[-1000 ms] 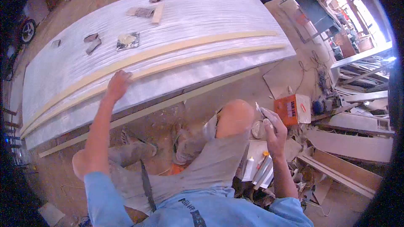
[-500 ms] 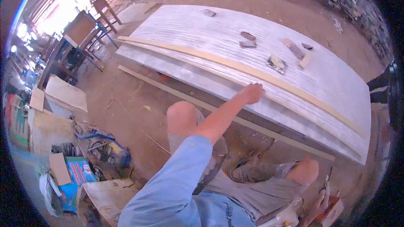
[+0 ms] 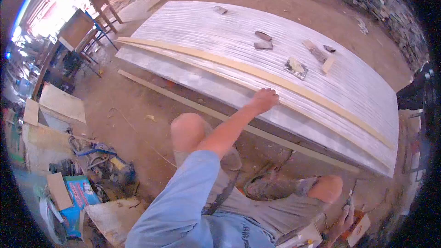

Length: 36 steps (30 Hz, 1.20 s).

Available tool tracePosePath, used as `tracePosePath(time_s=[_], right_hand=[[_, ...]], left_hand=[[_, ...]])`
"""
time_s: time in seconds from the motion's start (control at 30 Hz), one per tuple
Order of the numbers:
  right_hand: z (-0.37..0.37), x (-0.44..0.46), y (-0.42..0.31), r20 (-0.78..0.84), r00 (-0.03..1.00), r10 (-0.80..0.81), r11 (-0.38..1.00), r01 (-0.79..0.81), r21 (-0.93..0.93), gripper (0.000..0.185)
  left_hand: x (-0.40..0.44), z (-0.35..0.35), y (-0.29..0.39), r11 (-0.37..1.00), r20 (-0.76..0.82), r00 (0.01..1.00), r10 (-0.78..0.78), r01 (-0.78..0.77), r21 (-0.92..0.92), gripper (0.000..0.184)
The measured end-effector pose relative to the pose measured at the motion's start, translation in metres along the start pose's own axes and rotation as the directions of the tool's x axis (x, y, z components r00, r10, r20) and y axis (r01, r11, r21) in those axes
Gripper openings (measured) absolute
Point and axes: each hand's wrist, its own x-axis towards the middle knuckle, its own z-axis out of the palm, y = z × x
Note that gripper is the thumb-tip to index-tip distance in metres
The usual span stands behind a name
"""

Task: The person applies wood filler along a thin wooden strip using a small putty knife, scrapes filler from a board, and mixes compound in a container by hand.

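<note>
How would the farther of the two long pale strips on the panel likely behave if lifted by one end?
The strip would probably bend or sag, being long and narrow. It looks thin, so it may be light for its length. Lying flat on the panel, it seems more apt to slide than roll.

The person wears a light blue shirt (image 3: 183,218) with a short, loose sleeve (image 3: 197,167) and dark lettering (image 3: 245,235) across the front; the greyish-brown legwear (image 3: 271,209) is creased, both knees (image 3: 189,128) show uncovered, and the left hand (image 3: 265,100) is bare
</note>
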Motion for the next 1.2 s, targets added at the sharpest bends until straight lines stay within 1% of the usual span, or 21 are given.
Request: tracePosePath(time_s=[0.07, 0.1, 0.13, 0.17, 0.2, 0.23, 0.27, 0.3, 0.33, 0.4, 0.5, 0.57, 0.6, 0.73, 0.83, 0.9, 0.93, 1.03, 1.1, 1.17, 1.2], right_hand=[[-0.003, 0.0, 0.009, -0.002, 1.0, 0.0, 0.998, 0.0, 0.06, 0.039], [-0.005, 0.004, 0.027, -0.003, 0.979, -0.205, 0.967, 0.202, -0.157, 0.039], [-0.001, 0.003, 0.043, 0.009, 0.957, -0.291, 0.918, 0.282, -0.278, 0.039], [0.003, 0.002, 0.057, 0.021, 0.927, -0.374, 0.849, 0.351, -0.395, 0.039], [0.012, 0.001, 0.061, 0.02, 0.957, -0.289, 0.918, 0.283, -0.279, 0.038], [0.012, 0.003, 0.061, 0.006, 0.98, -0.2, 0.964, 0.198, -0.175, 0.036], [-0.004, 0.003, 0.055, -0.028, 0.994, -0.108, 0.991, 0.106, -0.081, 0.035], [0.007, 0.002, 0.021, -0.087, 0.994, 0.06, 0.998, -0.06, -0.004, 0.032], [0.003, 0.001, 0.04, -0.076, 0.996, -0.049, 0.997, 0.044, -0.064, 0.031], [0.002, 0.005, 0.009, -0.058, 0.995, -0.082, 0.996, 0.08, -0.036, 0.03], [0.003, 0.001, 0.005, -0.072, 0.997, -0.023, 0.998, 0.028, 0.064, 0.03], [0.003, -0.002, 0.009, -0.085, 0.996, -0.031, 0.999, 0.035, 0.038, 0.03], [0.001, -0.004, 0.011, -0.079, 0.996, -0.045, 0.999, 0.046, 0.015, 0.03], [-0.006, -0.002, 0.01, -0.066, 0.996, -0.06, 0.998, 0.062, 0.031, 0.03], [-0.006, 0.001, 0.011, -0.075, 0.995, -0.064, 0.998, 0.065, 0.006, 0.03], [-0.004, 0.008, 0.013, -0.121, 0.991, -0.061, 0.996, 0.069, 0.064, 0.03], [-0.001, 0.012, 0.008, -0.149, 0.989, 0.003, 0.999, 0.003, 0.041, 0.031], [0.015, 0.033, -0.034, -0.227, 0.974, -0.019, 0.993, 0.046, 0.111, 0.031], [0.028, 0.048, -0.046, -0.181, 0.983, -0.04, 0.976, 0.078, 0.205, 0.03], [0.041, 0.064, -0.055, -0.04, 0.958, -0.282, 0.959, 0.282, -0.021, 0.032], [0.05, 0.069, -0.066, 0.021, 0.947, -0.321, 0.939, 0.321, -0.123, 0.034]], left_hand=[[0.0, -0.003, 0.003, 1.0, 0.011, 1.0, 0.025, -0.025, 0.004, 0.026], [-0.002, -0.009, 0.006, 0.999, -0.027, 0.998, 0.052, -0.052, 0.002, 0.023], [-0.003, -0.012, 0.005, 0.997, -0.066, 0.994, 0.083, -0.083, 0.0, 0.021], [-0.002, -0.01, 0.0, 1.0, 0.018, 1.0, 0.014, -0.014, -0.009, 0.021], [0.001, 0.0, -0.004, 0.999, 0.102, 0.995, -0.023, 0.026, -0.028, 0.021], [-0.005, 0.019, -0.02, 0.996, 0.056, 0.998, -0.009, 0.014, -0.087, 0.024], [-0.003, 0.075, -0.042, 0.996, -0.122, 0.988, 0.09, -0.091, -0.002, 0.029], [-0.013, 0.054, -0.035, 0.999, -0.114, 0.993, 0.039, -0.043, -0.032, 0.034], [-0.016, 0.059, -0.047, 0.997, -0.105, 0.994, 0.033, -0.04, -0.073, 0.039], [-0.009, 0.053, -0.047, 0.998, -0.092, 0.996, -0.002, -0.004, -0.064, 0.036], [-0.007, 0.005, -0.018, 0.991, -0.103, 0.993, 0.052, -0.064, -0.12, 0.027], [-0.007, -0.009, -0.008, 0.997, 0.023, 1.0, -0.012, 0.014, -0.075, 0.022], [-0.008, 0.007, -0.018, 0.995, -0.088, 0.991, 0.101, -0.1, 0.014, 0.022], [-0.011, -0.007, -0.02, 0.986, -0.129, 0.979, 0.16, -0.165, -0.028, 0.024], [-0.028, -0.046, -0.016, 0.999, 0.018, 0.999, -0.03, 0.031, -0.04, 0.027], [-0.04, -0.076, -0.018, 0.99, -0.044, 0.989, 0.141, -0.142, -0.013, 0.04], [-0.048, -0.094, -0.014, 0.993, -0.039, 0.992, 0.119, -0.118, 0.011, 0.04], [-0.072, -0.133, -0.002, 0.993, -0.104, 0.987, 0.12, -0.119, 0.012, 0.051], [-0.089, -0.144, -0.008, 0.986, -0.131, 0.977, 0.168, -0.168, 0.006, 0.056], [-0.105, -0.154, 0.003, 0.991, -0.145, 0.981, 0.131, -0.125, 0.048, 0.052], [-0.111, -0.158, 0.006, 0.988, -0.161, 0.975, 0.153, -0.149, 0.037, 0.052]])
